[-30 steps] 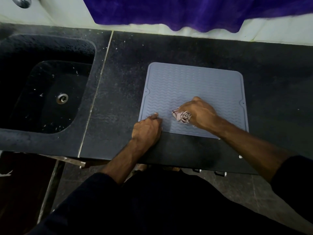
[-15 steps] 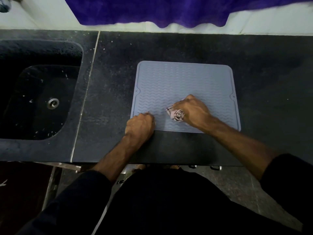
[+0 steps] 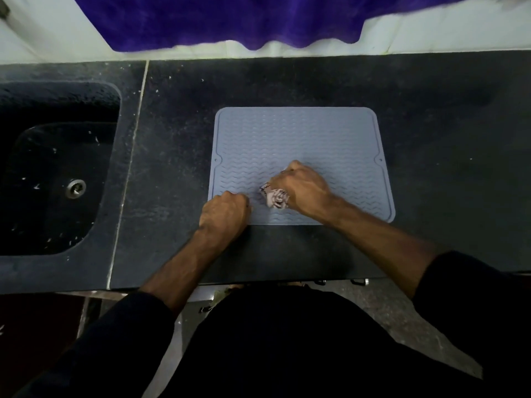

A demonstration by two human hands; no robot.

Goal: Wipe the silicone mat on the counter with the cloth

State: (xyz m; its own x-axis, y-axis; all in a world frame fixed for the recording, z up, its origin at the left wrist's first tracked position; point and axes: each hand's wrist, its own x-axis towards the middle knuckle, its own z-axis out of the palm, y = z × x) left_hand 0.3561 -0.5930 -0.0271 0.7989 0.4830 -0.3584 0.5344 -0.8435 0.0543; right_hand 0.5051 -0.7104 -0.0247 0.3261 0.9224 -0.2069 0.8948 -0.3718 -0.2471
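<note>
The right hand (image 3: pixel 301 191) squeezes the bunched cloth (image 3: pixel 274 198) to rub the mat (image 3: pixel 298 133). The left hand (image 3: pixel 225 214), curled up, presses the mat's near left corner, likely so it stays put on the worktop (image 3: pixel 445 139).

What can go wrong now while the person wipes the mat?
The left hand holds only the near left corner of the mat, so the far side may slide on the counter. The right hand grips the cloth bunched small, so strokes may miss the far half.

Most of the cloth (image 3: pixel 274 198) is hidden under the right hand (image 3: pixel 301 189); left hand's (image 3: pixel 225 214) fingertips tucked from view.
</note>
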